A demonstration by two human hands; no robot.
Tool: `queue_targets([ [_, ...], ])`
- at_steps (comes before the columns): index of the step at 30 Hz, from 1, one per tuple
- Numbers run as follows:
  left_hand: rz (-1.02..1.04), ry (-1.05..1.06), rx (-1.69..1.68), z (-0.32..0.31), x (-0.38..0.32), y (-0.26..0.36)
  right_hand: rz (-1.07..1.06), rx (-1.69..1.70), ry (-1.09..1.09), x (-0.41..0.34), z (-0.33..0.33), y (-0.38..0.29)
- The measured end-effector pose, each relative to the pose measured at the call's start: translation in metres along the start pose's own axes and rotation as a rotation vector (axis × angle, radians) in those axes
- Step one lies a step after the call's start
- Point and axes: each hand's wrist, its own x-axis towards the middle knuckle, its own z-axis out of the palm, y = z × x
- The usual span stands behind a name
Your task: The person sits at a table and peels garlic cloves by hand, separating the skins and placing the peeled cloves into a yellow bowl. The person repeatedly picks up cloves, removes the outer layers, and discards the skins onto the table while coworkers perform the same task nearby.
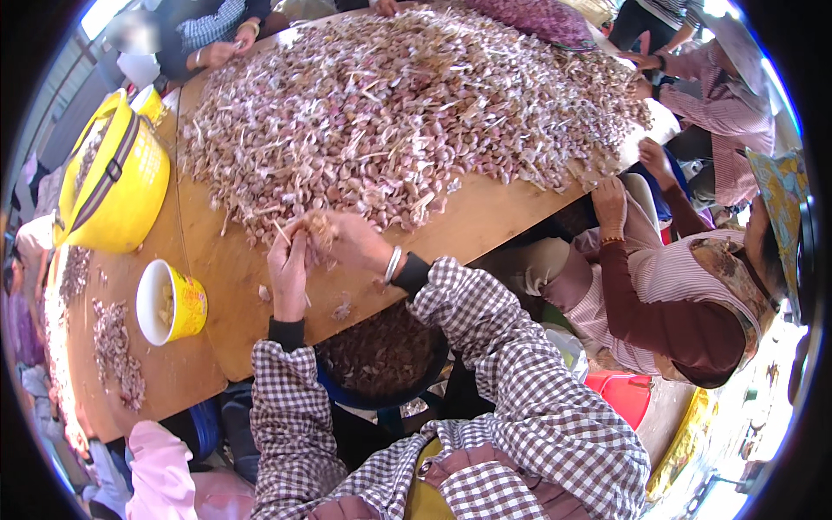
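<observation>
A large heap of garlic cloves point(416, 110), mixed with loose skins and dry stalks, covers much of the wooden table point(481, 214). At its near edge my two hands are close together. My left hand point(289, 266) pinches a piece of garlic with a pale stalk standing up from it. My right hand point(357, 240), with a silver bracelet at the wrist, grips brownish dry garlic roots and skin against the left fingers. The exact shape of the piece is partly hidden by the fingers. A loose clove point(264, 293) and a scrap of skin point(341, 307) lie on the wood near my left hand.
To the left stand a yellow paper tub point(188, 307) with pale pieces inside and a yellow bucket point(133, 188). A smaller garlic pile point(117, 351) lies beyond the tub. Below the table edge is a dark blue basin point(383, 357) of skins. Several people sit around the table.
</observation>
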Motion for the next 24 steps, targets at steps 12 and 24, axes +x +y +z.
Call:
queue_targets([
  [12, -0.107, -0.008, -0.189, -0.010, -0.003, 0.009, 0.355, -0.344, 0.543, -0.003, -0.152, 0.065],
  [24, -0.127, -0.019, -0.139, -0.007, -0.003, 0.006, 0.291, -0.459, 0.474, 0.002, -0.132, 0.053],
])
